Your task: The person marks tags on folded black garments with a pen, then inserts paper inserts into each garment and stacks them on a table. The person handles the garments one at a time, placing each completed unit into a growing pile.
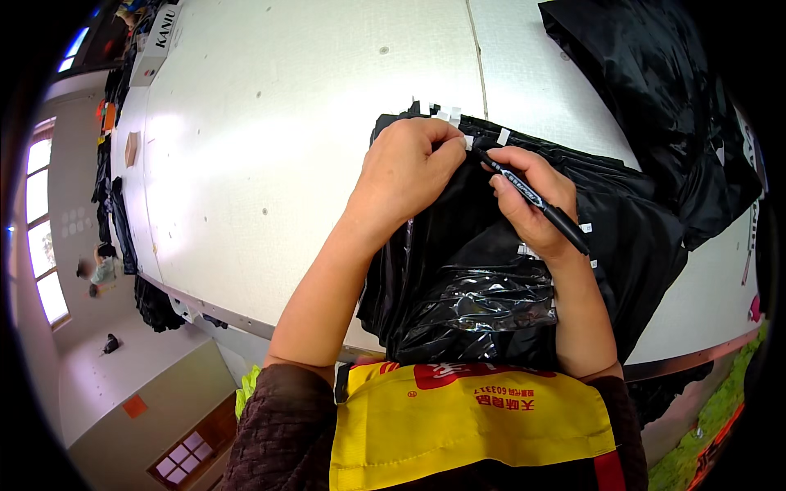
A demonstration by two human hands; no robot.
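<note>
A thick stack of glossy black garments (442,237) lies in front of me on the table, small white labels along its far edge. My left hand (405,168) is closed at that edge, thumb and forefinger pinching one small white label (469,143). In my right hand (558,192) is a black marker pen (536,201), slanted with its upper end toward my right wrist. Its writing end is beside the pinched label; whether it touches cannot be made out. A shiny clear plastic piece (491,299) rests on the garments nearer to me.
The white tabletop (246,164) stretches left and away, with a seam running across it. A black bundle (647,90) in shiny wrapping lies at the far right. A white box (155,49) and a small wooden block (131,149) sit at the left edge. Another person (102,270) is far left.
</note>
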